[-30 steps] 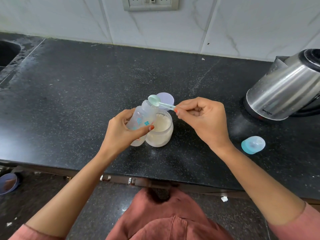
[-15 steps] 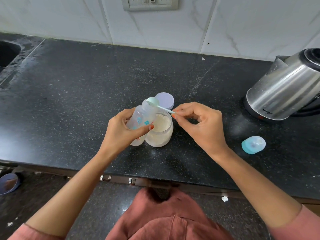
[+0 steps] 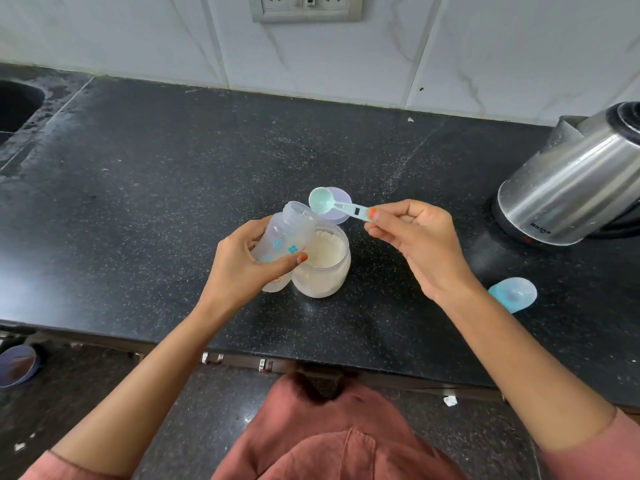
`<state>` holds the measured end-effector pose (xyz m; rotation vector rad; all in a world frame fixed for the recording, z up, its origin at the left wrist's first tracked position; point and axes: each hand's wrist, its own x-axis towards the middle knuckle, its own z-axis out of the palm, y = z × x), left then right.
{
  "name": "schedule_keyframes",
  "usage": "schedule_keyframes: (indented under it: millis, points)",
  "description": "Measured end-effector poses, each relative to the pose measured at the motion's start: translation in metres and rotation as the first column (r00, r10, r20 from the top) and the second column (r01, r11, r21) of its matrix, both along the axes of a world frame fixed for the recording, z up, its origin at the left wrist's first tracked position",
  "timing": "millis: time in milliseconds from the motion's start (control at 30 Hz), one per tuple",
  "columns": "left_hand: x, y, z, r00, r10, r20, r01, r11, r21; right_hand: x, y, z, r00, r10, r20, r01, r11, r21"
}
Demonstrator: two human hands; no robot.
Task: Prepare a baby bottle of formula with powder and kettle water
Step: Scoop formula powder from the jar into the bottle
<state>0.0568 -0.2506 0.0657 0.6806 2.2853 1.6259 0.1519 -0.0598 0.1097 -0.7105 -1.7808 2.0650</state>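
I see a frosted clear bottle [image 3: 287, 237] printed with teal leaves and flowers, a mint-green scoop [image 3: 320, 199], cream-white powder [image 3: 327, 249] in a clear jar [image 3: 323, 284], a pale lilac lid [image 3: 341, 206] and a sky-blue cap [image 3: 512, 294]. The kettle [image 3: 571, 192] is brushed silver on a black base. The counter [image 3: 156, 174] is black, flecked white; the tiles [image 3: 138, 36] are white, veined grey.

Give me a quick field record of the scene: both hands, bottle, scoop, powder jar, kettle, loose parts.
left hand: grips clear plastic baby bottle, tilted, mouth open
right hand: pinches handle of mint-green plastic scoop
scoop bowl: looks empty, beside bottle mouth
round glass jar of white powder: open, on black speckled counter
lilac round lid: on counter behind jar
steel electric kettle: far right, apart from both hands
blue domed bottle cap: on counter, right of right hand
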Motion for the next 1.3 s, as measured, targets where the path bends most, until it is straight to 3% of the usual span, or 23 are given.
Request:
schedule_keyframes:
  millis: [167,267,333,433,567,667,933,1133,1300]
  points:
    - [-0.002,-0.006,-0.005,0.999,0.015,0.031,-0.016,0.999,0.027,-0.003,0.008,-0.006,0.996,-0.013,0.084,0.014,1.0,-0.016]
    - [-0.005,-0.01,-0.008,0.999,0.018,0.034,-0.019,0.999,0.026,-0.008,0.008,-0.015,0.983,0.05,0.177,-0.1,0.953,0.287]
    - [-0.006,-0.011,-0.01,0.999,0.023,0.044,-0.024,0.999,0.025,-0.012,0.004,-0.021,0.966,0.106,0.236,-0.219,0.821,0.527]
    - [-0.009,-0.011,-0.013,0.998,0.02,0.062,-0.022,0.999,0.031,-0.019,-0.002,-0.027,0.943,0.205,0.262,-0.332,0.609,0.72]
    - [-0.011,-0.011,-0.015,0.996,0.018,0.082,-0.022,0.999,0.044,-0.03,-0.01,-0.033,0.887,0.292,0.359,-0.442,0.306,0.843]
    - [-0.012,-0.011,-0.015,0.995,0.014,0.096,-0.02,0.998,0.057,-0.036,-0.012,-0.033,0.849,0.317,0.423,-0.496,0.201,0.845]
    - [-0.016,-0.012,-0.016,0.995,-0.011,0.096,0.006,0.999,0.049,-0.052,-0.012,-0.026,0.725,0.265,0.636,-0.684,0.165,0.711]
    - [-0.019,-0.013,-0.016,0.997,-0.039,0.07,0.036,0.998,0.051,-0.054,-0.012,-0.03,0.71,0.203,0.674,-0.704,0.187,0.685]
    - [-0.02,-0.016,-0.014,0.995,-0.076,0.059,0.073,0.996,0.055,-0.047,-0.007,-0.023,0.772,0.218,0.597,-0.633,0.344,0.693]
